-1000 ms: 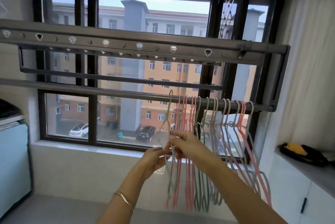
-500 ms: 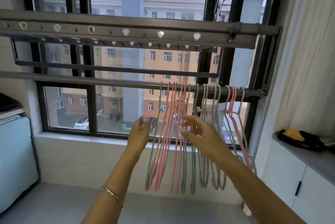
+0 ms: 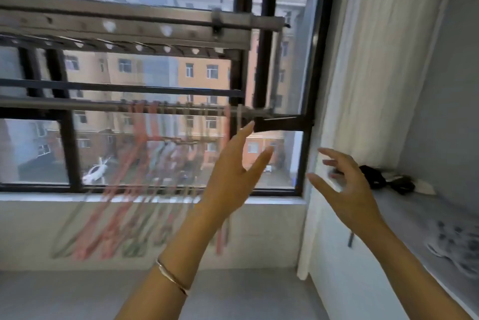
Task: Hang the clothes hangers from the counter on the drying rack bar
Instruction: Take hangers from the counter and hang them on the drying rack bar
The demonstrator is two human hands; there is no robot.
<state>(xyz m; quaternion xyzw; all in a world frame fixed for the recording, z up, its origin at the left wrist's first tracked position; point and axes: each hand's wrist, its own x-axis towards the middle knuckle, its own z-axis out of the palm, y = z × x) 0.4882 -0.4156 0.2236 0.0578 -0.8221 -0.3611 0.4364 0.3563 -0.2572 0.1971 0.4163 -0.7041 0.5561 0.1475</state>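
The hangers (image 3: 145, 164) were a pink and green blur, hooked on the bar (image 3: 77, 106) by the window with their bottoms slanting left. The left hand (image 3: 230, 177) was up just beside them, fingers straight, thumb out, holding nothing. The right hand (image 3: 344, 190) hovered over the counter (image 3: 404, 216), fingers spread, empty too.

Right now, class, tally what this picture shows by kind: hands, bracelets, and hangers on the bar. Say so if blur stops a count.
Hands: 2 (left hand, right hand, both empty)
Bracelet: 1
Hangers on the bar: pink and grey-green, too blurred to count
Total counted: 3
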